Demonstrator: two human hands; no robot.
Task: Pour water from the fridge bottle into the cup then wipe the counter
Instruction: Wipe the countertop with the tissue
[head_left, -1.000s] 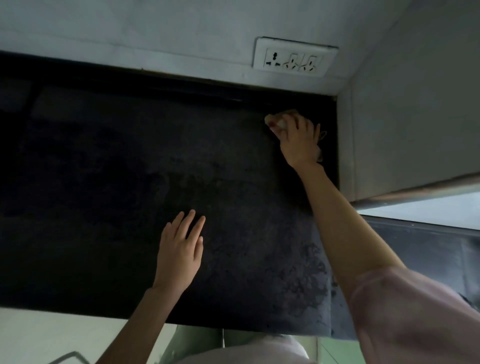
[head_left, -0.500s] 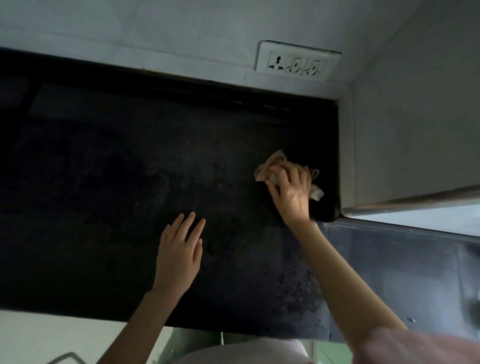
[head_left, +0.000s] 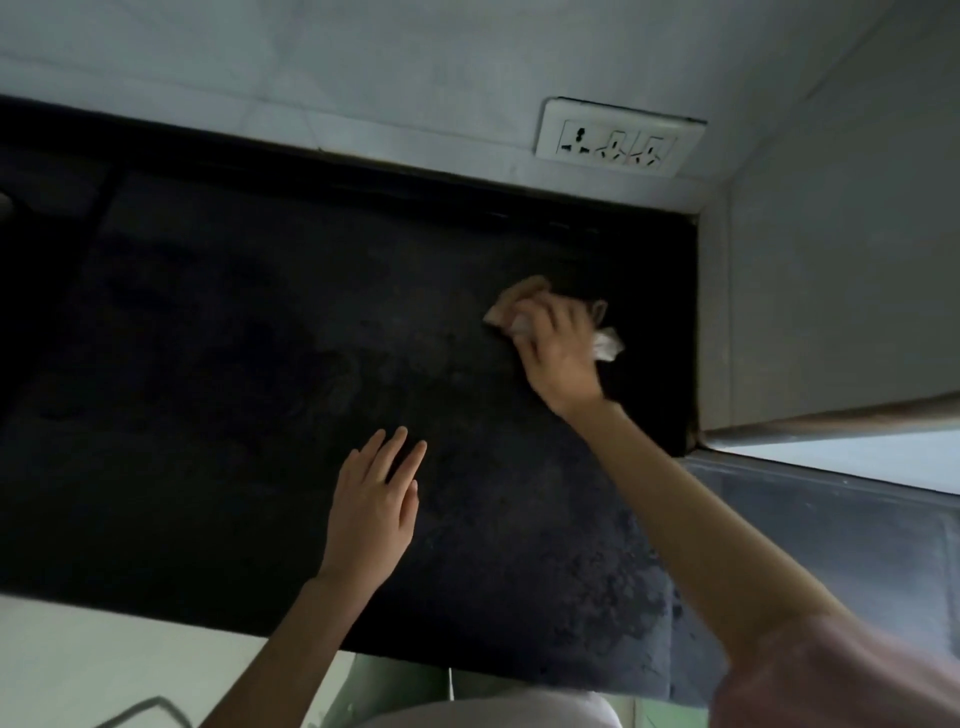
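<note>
Two hands (head_left: 556, 358) (head_left: 371, 512) on dark counter (head_left: 234, 364)

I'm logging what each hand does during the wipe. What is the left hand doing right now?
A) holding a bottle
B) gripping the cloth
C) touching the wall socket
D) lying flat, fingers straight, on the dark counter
D: the left hand lies flat with straight fingers on the counter, while the right hand holds the cloth.

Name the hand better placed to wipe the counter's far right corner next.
Right. The right hand already grips the cloth near that corner of the counter; the left hand lies flat, holding nothing, nearer the front edge.
</note>
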